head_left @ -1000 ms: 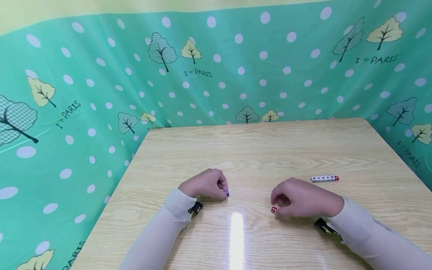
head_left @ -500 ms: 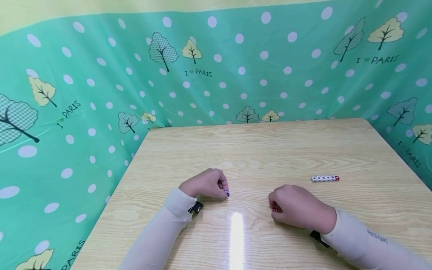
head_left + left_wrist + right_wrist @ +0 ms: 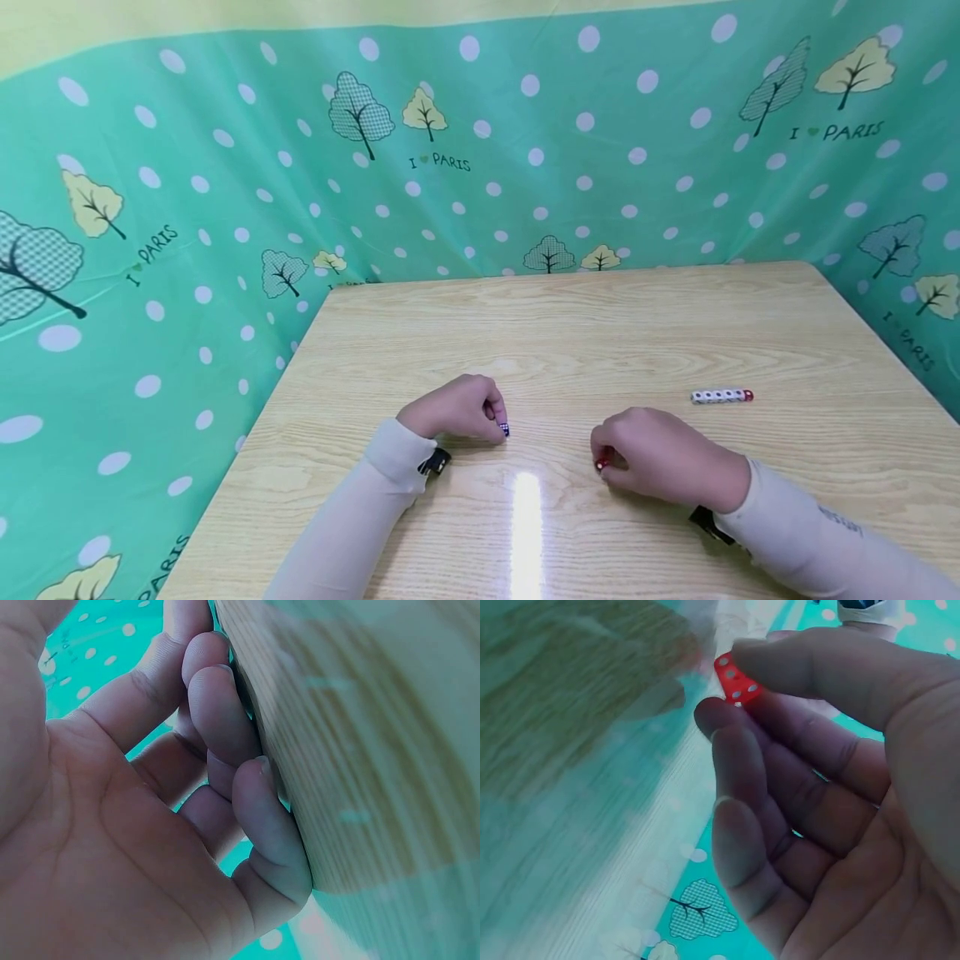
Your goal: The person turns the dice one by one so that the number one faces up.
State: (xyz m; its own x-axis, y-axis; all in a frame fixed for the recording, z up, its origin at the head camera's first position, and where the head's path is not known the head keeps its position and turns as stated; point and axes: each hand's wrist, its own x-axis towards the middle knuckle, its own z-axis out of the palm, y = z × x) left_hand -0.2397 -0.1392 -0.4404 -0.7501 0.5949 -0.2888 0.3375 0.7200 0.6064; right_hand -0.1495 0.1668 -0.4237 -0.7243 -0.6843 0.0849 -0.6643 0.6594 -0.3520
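Observation:
My left hand [image 3: 459, 408] stays low over the wooden table, with a small dark blue die with white pips [image 3: 504, 429] at its thumb and fingertip. In the left wrist view its curled fingers [image 3: 225, 712] lie against the tabletop, and the blue die is hidden. To the right, my right hand [image 3: 663, 457] pinches a red die [image 3: 602, 464] between thumb and fingers. White pips show on the red die [image 3: 736, 678] in the right wrist view, where the other fingers curl below it.
Behind the right hand lies a straight row of several white dice [image 3: 716, 397] with a red die [image 3: 747, 396] at its right end. A green dotted curtain [image 3: 480, 167] hangs along the table's back and sides. Light glares on the tabletop [image 3: 570, 333] between the arms.
My right hand has closed its fingers around the red die and shifted slightly left with it. The left hand, blue die and row of dice have stayed in place.

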